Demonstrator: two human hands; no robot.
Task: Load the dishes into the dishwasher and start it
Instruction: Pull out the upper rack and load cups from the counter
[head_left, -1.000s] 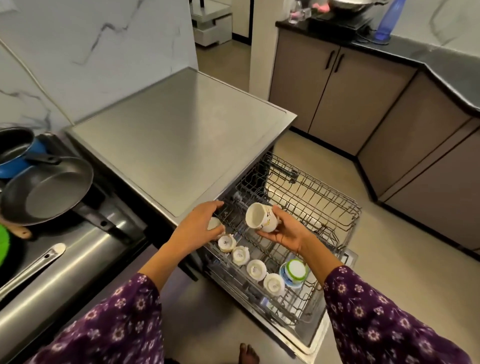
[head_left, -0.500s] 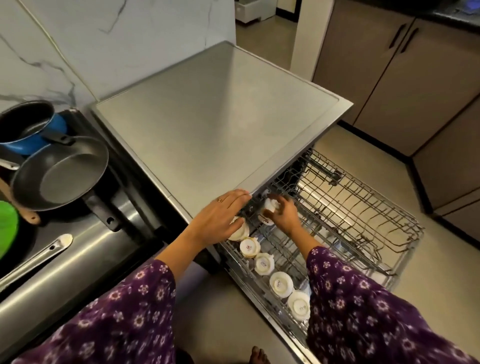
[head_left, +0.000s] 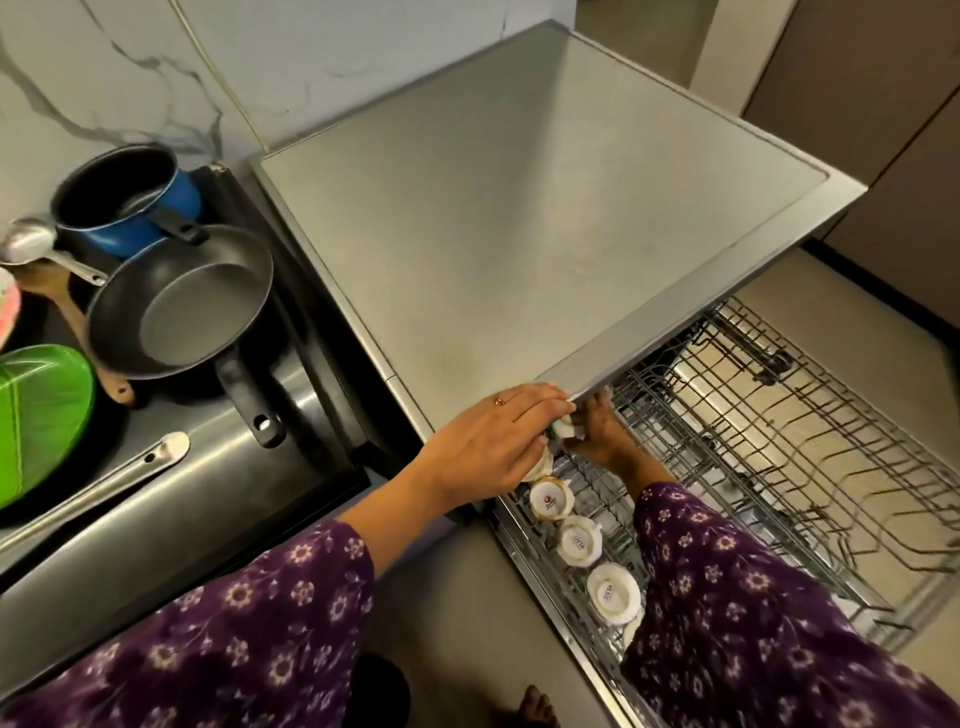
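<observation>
Your right hand is clamped round a small white cup. The cup sits at the far left corner of the pulled-out rack, just under the front lip of the dishwasher top. Your left hand is just left of it, fingers straight and laid flat over a second cup, fingertips touching the lip. The thumb is hidden, so no clench visible there. Three upturned cups run in a row towards you along the rack's left edge. Left of the dishwasher: frying pan, blue saucepan, green plate.
</observation>
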